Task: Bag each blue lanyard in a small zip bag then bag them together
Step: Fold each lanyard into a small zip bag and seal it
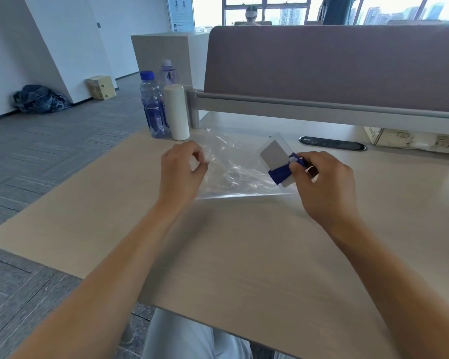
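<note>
Step in hand: bagging a lanyard. Right hand [322, 182] pinching lanyard [283, 173], wound blue round a grey card w/ clear holder, held just above desk [244, 255] toward far edge. Bag [233, 167] lying flat on desk btwn hands, mouth side not clear. Left hand [183, 167] w/ fingers curled at bag's left edge, apparently pinching film; contact partly blurred. Looks early: no bagged lanyards in sight. Next, by judgement: spread bag mouth w/ left, slide card end in first, then press zip shut. Bottles [153, 104] at far-left corner, well apart.
</note>
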The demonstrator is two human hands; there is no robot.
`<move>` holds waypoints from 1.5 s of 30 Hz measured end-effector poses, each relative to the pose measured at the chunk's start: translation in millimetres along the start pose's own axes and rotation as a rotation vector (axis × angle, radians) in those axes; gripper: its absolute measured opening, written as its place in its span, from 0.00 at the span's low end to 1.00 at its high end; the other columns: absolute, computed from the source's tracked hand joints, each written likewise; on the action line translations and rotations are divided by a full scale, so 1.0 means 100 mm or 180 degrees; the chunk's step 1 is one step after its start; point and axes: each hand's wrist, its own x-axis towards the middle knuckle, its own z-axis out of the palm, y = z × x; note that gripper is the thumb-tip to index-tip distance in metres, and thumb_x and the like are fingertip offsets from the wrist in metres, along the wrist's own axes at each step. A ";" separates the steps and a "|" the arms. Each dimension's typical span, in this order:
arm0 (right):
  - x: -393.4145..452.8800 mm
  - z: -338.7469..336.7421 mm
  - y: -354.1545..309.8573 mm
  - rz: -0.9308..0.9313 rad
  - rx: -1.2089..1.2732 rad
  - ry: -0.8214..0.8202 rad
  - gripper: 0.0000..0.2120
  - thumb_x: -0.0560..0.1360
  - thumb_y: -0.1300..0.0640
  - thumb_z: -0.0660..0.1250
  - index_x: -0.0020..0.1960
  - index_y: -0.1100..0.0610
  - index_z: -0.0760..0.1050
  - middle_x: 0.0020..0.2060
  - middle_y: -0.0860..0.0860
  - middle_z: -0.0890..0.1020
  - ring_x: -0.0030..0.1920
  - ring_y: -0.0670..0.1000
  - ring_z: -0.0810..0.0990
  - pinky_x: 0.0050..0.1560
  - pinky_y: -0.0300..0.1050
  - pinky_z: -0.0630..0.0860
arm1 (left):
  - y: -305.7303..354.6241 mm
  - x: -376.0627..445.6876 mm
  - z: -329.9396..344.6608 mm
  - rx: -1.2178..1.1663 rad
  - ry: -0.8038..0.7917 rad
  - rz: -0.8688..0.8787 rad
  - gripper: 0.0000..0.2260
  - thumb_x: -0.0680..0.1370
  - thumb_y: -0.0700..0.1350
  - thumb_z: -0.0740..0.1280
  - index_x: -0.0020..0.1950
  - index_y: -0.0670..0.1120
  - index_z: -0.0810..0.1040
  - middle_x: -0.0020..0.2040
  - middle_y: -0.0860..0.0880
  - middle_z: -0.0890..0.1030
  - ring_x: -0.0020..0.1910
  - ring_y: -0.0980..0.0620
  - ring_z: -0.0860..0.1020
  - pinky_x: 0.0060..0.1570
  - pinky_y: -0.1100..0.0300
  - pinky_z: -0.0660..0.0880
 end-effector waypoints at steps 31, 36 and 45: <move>-0.55 -0.21 -0.27 0.0530 -0.0566 -0.0061 0.10 0.81 0.50 0.63 0.50 0.50 0.82 0.43 0.48 0.83 0.42 0.54 0.78 0.40 0.46 0.69 | 0.43 -0.67 -0.22 0.0627 -0.2376 0.0577 0.21 0.81 0.55 0.62 0.75 0.58 0.72 0.75 0.53 0.73 0.76 0.50 0.68 0.77 0.42 0.55; -0.49 -0.37 0.01 0.0618 -0.0571 0.0043 0.10 0.81 0.50 0.64 0.48 0.51 0.82 0.40 0.48 0.83 0.40 0.54 0.78 0.39 0.47 0.75 | 0.52 -0.62 0.06 0.0760 -0.2547 0.0321 0.13 0.86 0.50 0.54 0.50 0.50 0.76 0.48 0.52 0.82 0.56 0.45 0.80 0.77 0.45 0.50; -0.45 -0.42 0.30 0.0857 -0.0410 -0.0007 0.09 0.80 0.51 0.64 0.48 0.52 0.82 0.41 0.49 0.83 0.41 0.54 0.78 0.41 0.50 0.78 | 0.79 -0.49 0.46 0.0316 -0.1740 -0.0006 0.12 0.75 0.56 0.72 0.49 0.50 0.79 0.49 0.52 0.78 0.57 0.47 0.75 0.57 0.49 0.73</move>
